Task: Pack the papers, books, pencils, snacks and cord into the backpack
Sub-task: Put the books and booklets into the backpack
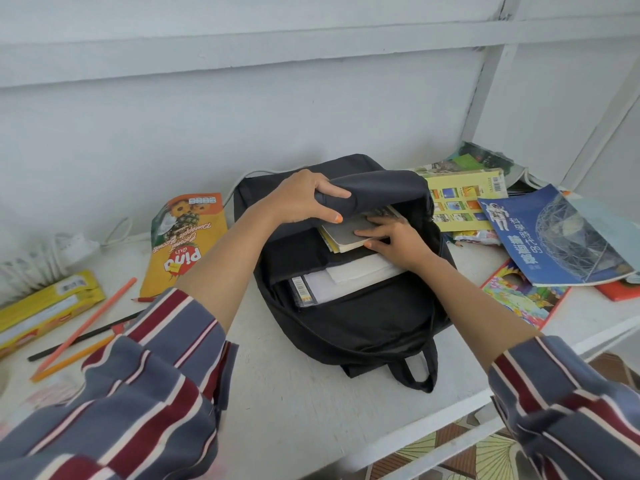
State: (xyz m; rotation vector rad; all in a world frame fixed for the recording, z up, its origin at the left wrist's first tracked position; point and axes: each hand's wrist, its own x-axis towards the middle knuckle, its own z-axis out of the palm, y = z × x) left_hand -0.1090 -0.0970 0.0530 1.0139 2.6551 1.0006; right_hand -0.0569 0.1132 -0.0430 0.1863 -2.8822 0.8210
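1. A white painted bench with a scuffed, slightly grubby top fills the lower middle. Its front edge runs diagonally up toward the right.
2. A pale blue-grey panelled wall stands behind it and meets the bench's far edge.
3. A broad horizontal batten of the same pale colour crosses the wall high up, with a second band above it.
4. A white upright post rises at the right from near the bench's far corner, with more pale panels beyond it.
5. Patterned floor tiles in yellow-green fan shapes and brown show below the bench's front edge at the bottom right.
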